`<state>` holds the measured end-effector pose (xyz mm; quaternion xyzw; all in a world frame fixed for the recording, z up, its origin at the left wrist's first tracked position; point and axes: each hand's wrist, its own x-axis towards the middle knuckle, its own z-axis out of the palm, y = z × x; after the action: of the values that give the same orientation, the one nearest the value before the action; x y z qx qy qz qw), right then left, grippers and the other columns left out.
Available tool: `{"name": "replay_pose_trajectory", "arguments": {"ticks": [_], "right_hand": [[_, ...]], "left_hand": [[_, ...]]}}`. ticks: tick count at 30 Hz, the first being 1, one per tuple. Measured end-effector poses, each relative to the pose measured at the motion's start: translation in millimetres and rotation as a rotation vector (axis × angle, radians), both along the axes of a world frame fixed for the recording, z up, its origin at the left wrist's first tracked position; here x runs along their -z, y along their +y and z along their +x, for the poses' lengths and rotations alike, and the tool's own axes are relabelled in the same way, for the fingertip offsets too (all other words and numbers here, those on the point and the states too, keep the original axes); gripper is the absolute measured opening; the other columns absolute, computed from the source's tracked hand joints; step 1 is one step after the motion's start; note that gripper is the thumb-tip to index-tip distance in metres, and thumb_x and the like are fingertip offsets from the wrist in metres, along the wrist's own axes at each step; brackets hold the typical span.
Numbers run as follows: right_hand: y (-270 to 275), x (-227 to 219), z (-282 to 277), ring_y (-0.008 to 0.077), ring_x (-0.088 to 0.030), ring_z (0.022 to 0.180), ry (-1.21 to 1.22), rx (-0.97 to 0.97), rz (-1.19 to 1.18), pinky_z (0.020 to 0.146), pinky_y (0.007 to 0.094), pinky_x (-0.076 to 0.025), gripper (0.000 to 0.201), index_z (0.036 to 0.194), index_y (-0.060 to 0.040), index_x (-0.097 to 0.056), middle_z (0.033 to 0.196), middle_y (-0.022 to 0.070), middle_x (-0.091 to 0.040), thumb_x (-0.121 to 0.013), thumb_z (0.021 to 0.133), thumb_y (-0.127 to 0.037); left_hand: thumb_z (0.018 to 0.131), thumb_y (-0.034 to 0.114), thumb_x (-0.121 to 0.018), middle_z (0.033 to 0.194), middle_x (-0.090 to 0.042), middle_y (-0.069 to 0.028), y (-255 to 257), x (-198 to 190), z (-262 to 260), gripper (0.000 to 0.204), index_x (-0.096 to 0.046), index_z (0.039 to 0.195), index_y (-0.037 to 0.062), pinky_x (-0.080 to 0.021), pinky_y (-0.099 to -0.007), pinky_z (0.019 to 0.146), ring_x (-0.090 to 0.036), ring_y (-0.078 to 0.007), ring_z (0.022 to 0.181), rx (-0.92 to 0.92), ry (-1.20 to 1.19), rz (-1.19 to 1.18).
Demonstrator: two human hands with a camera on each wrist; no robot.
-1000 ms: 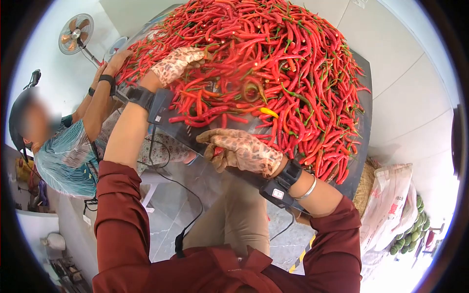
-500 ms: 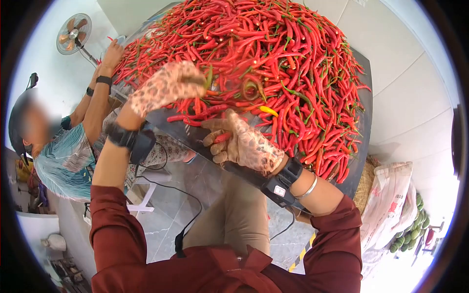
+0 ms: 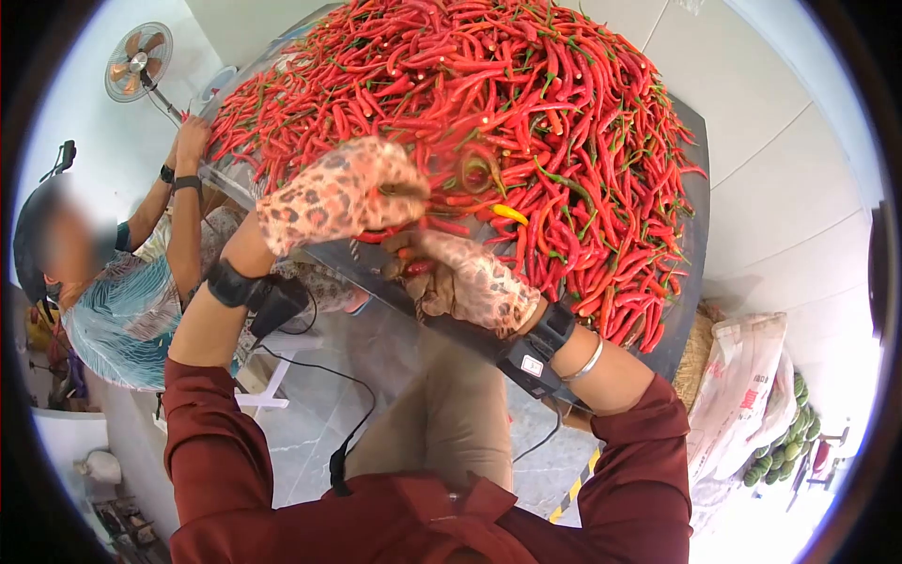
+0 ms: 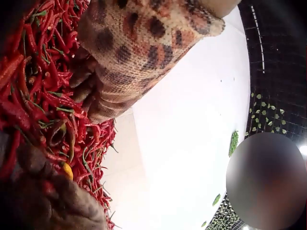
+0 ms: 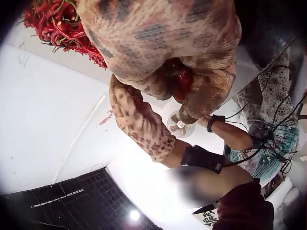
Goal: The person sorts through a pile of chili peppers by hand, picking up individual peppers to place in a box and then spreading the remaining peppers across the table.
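Red chili peppers (image 3: 601, 169) lie heaped on a dark table, with one yellow pepper (image 3: 510, 214) near the front. My gloved left hand (image 3: 343, 193) hovers over the near left part of the heap, fingers curled, a bit of red showing between them; the left wrist view shows the back of this glove (image 4: 134, 52) and hides its grip. Just below and right, my gloved right hand (image 3: 470, 282) is curled at the table's edge around red peppers (image 5: 182, 81), which show between thumb and fingers in the right wrist view. The hands are close together.
Another person (image 3: 122, 310) sits at the left, hands at the heap's far left edge. A fan (image 3: 138, 64) stands behind them. White sacks (image 3: 738, 395) and green produce (image 3: 785, 442) are at the right. Cables hang from both wrist devices.
My left hand has come back from the heap toward my right hand. My right hand has stayed near the edge, its fingers shifting around the peppers. The other person's hands have moved left.
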<state>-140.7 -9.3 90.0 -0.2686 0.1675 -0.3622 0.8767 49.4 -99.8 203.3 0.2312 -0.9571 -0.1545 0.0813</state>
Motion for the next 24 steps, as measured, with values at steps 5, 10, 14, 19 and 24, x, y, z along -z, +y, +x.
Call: {"name": "replay_pose_trajectory", "arguments": {"ticks": [5,10,14,19,24], "right_hand": [[2.5,-7.0,-1.9,0.0092,-0.058,0.082,-0.126,-0.044,0.003,0.068,0.0271,-0.051,0.047,0.136,-0.0022,-0.045,0.11,0.007,-0.059,-0.06,0.097,-0.022],[2.2,-10.8,-2.2,0.0086,-0.057,0.082,-0.135,-0.071,0.035,0.072,0.0267,-0.05,0.048,0.137,-0.0025,-0.044,0.108,0.0059,-0.059,-0.061,0.096,-0.021],[4.2,-12.1,-1.6,0.0093,-0.056,0.081,-0.121,-0.057,0.054,0.072,0.0269,-0.05,0.047,0.136,-0.0013,-0.044,0.106,0.0059,-0.058,-0.06,0.096,-0.02],[3.5,-11.9,0.2,0.01,-0.055,0.082,-0.134,-0.06,0.053,0.072,0.0263,-0.049,0.045,0.136,-0.0007,-0.044,0.106,0.0071,-0.057,-0.058,0.097,-0.02],[3.6,-7.8,1.5,0.0108,-0.055,0.082,-0.144,-0.06,0.059,0.072,0.0259,-0.049,0.045,0.136,0.0003,-0.044,0.107,0.0085,-0.057,-0.058,0.098,-0.019]], "left_hand": [[0.097,0.021,-0.057,0.117,-0.063,-0.0119,-52.4,16.0,-25.4,0.031,-0.061,0.123,0.0031,-0.048,-0.0346,0.094,-0.06,-0.024,0.111,-0.129,0.3,-0.015],[0.097,0.01,-0.051,0.127,-0.06,-0.0141,-114.0,36.2,-54.1,0.036,-0.055,0.133,0.0044,-0.047,-0.0334,0.098,-0.058,-0.025,0.117,-0.363,0.255,-0.163],[0.094,0.013,-0.046,0.126,-0.058,-0.0227,-131.6,46.8,-52.4,0.045,-0.048,0.137,-0.0003,-0.043,-0.0441,0.103,-0.054,-0.0378,0.118,-0.481,0.283,-0.244],[0.093,0.018,-0.056,0.126,-0.057,-0.0199,-148.3,57.1,-51.3,0.038,-0.057,0.129,0.005,-0.042,-0.0442,0.102,-0.053,-0.0365,0.118,-0.442,0.54,0.09],[0.089,0.023,-0.062,0.125,-0.058,-0.0193,-153.7,56.5,-61.4,0.047,-0.056,0.132,0.0053,-0.043,-0.0442,0.101,-0.053,-0.036,0.119,-0.519,0.278,-0.196]]}}
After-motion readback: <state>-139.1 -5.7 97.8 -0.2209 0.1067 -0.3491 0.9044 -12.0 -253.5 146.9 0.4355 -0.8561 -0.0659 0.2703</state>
